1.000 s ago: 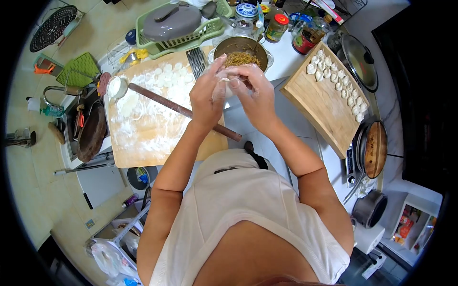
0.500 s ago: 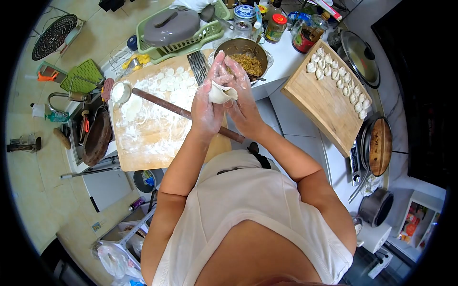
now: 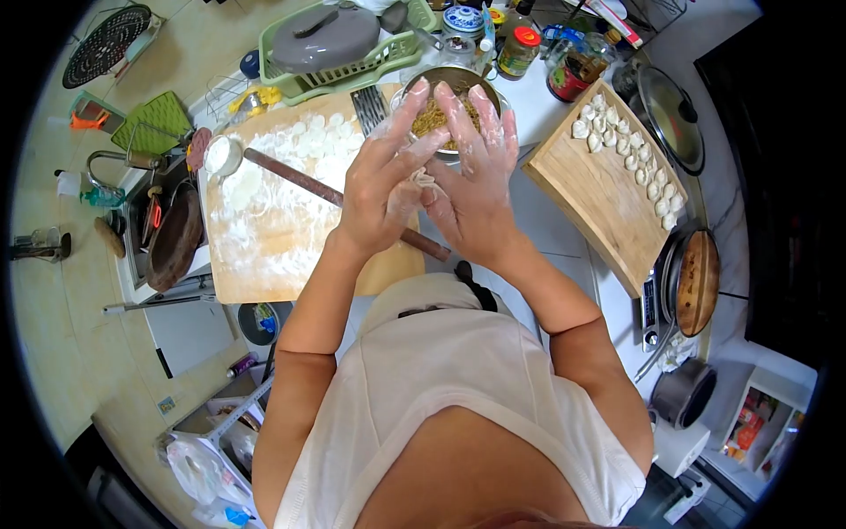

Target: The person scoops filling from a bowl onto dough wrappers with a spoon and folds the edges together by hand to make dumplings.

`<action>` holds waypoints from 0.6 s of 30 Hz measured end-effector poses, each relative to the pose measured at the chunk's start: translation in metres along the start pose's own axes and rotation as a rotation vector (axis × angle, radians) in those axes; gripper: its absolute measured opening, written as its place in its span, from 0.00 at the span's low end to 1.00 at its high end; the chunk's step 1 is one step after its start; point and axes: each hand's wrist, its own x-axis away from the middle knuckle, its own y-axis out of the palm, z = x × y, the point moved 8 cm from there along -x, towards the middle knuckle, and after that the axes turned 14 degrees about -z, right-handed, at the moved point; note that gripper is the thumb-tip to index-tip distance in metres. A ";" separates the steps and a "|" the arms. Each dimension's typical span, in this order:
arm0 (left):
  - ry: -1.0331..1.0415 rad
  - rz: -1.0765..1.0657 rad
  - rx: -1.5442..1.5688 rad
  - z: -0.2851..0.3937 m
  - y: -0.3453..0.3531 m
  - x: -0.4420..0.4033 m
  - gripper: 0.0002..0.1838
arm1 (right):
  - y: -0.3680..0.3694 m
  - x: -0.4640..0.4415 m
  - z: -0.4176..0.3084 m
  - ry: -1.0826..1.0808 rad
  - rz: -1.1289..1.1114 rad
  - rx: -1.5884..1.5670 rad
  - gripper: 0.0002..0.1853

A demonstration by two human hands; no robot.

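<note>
Both floury hands are raised side by side in front of the pot of filling (image 3: 432, 122). A white dumpling (image 3: 424, 179) sits between them, pinched at its folded edge. My left hand (image 3: 384, 181) holds its left side, with thumb and fingers bent toward it. On the right, my right hand (image 3: 476, 181) has its thumb against the dumpling while its other fingers are spread upward. Part of the dumpling is hidden by the fingers. Below and left, a brown rolling pin (image 3: 295, 176) lies across the floured wooden board (image 3: 335, 280), with round wrappers (image 3: 322, 137) on it.
Several finished dumplings (image 3: 630, 150) line the far side of a wooden tray (image 3: 599, 189) at the right. A green basket (image 3: 352, 66) holds a grey lid. Jars (image 3: 518, 55) stand behind the pot. A bowl of flour (image 3: 222, 156) is on the board's left corner.
The hands have turned from palms nearly together to fingers fanned over the pot. The dumpling, which showed as an open half-moon, is now mostly covered by the thumbs and fingers.
</note>
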 end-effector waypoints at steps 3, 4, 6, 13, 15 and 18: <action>0.035 -0.016 -0.064 0.017 -0.004 -0.004 0.25 | -0.010 0.003 -0.009 -0.072 0.057 0.041 0.13; 0.031 -0.041 -0.114 0.023 -0.006 -0.006 0.25 | -0.013 0.004 -0.012 -0.093 0.074 0.052 0.12; 0.082 -0.082 -0.157 0.037 -0.007 -0.011 0.25 | -0.021 0.005 -0.023 -0.205 0.162 0.070 0.11; -0.031 -0.085 0.033 0.053 -0.006 -0.005 0.20 | -0.030 0.013 -0.039 -0.219 0.115 -0.290 0.18; -0.153 -0.200 -0.059 0.017 0.001 0.005 0.23 | -0.004 -0.006 -0.014 -0.287 0.103 -0.131 0.18; -0.540 0.141 0.695 -0.055 0.027 0.028 0.30 | 0.039 -0.020 0.014 -0.239 -0.005 0.048 0.17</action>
